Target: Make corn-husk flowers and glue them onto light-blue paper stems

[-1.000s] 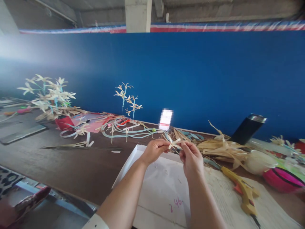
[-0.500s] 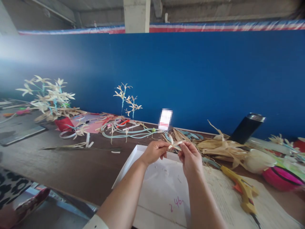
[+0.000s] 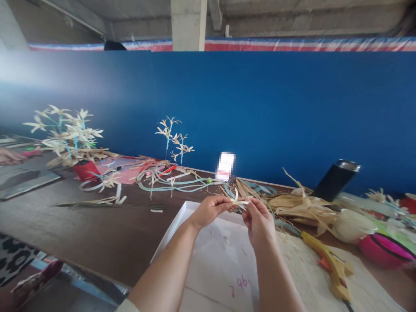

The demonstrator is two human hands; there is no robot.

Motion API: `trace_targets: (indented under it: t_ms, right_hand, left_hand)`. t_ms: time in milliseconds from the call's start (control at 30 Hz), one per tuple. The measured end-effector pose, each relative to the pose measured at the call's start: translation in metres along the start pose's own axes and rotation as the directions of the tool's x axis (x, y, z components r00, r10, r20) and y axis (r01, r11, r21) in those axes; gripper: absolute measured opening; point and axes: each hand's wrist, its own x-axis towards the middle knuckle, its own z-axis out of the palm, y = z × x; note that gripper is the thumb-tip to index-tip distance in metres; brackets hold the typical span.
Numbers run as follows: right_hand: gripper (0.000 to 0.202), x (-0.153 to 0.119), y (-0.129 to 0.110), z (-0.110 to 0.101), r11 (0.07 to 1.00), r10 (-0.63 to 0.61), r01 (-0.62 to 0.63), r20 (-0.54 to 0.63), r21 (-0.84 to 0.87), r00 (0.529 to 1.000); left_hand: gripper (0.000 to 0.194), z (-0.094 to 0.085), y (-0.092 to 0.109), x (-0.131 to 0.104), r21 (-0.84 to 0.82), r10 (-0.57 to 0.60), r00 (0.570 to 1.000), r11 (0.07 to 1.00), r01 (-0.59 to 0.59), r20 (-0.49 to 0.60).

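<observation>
Between my two hands is a small cream flower (image 3: 239, 201) with narrow petals, like dried husk. My left hand (image 3: 211, 209) pinches its left side with thumb and forefinger. My right hand (image 3: 260, 216) grips the petals on the right, fingers curled. Both hands are above a shallow white box lid (image 3: 224, 260) with purple handwriting on it. Right of my right hand lie dried corn husks (image 3: 299, 199) and a yellow glue gun (image 3: 334, 268), the latter resting on a printed sheet (image 3: 299, 264).
Finished husk flowers (image 3: 71, 130) stand by a red pot (image 3: 86, 170) on the left. Pale blue tubing (image 3: 156, 187) and scraps lie mid-table. A phone (image 3: 225, 166) leans near the blue partition (image 3: 260, 95). A dark flask (image 3: 338, 180) tilts at right. Another person's hand (image 3: 11, 156) shows far left.
The flower has turned slightly between my fingers, one petal now pointing up. Another person's hand has come in at the far left, and a dark shape shows above the partition.
</observation>
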Motion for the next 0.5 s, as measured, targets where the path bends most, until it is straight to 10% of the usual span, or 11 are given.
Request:
trace_targets:
  t_ms: [500]
  right_hand:
    - [0.030,0.0012,0.0020,-0.0003,1.000,-0.006,0.005,-0.022,-0.026,1.000]
  left_hand:
    - [0.025,-0.0022,-0.0076,0.0041,-0.043,-0.080,0.985,0.996,0.075,-0.151]
